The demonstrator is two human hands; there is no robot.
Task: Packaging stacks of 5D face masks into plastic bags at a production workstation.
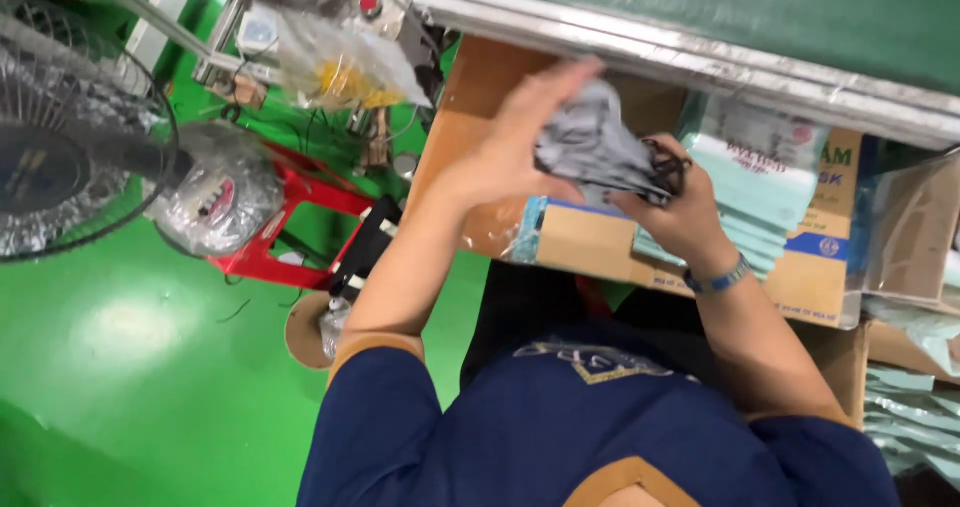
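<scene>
Both my hands hold a stack of grey face masks [592, 147] with black ear loops above a cardboard box [600, 242]. My left hand [505, 152] presses flat against the left side of the stack, fingers stretched upward. My right hand [675, 212] grips the stack from below and the right, with a blue band on its wrist. Pale green flat packets [765, 182] lie in the box just to the right of my hands.
A green conveyor belt with a metal rail [700, 62] runs across the top. To the left on the green floor stand a fan [70, 157] wrapped in plastic and a red stool [290, 222]. More pale packets [915, 417] pile at the lower right.
</scene>
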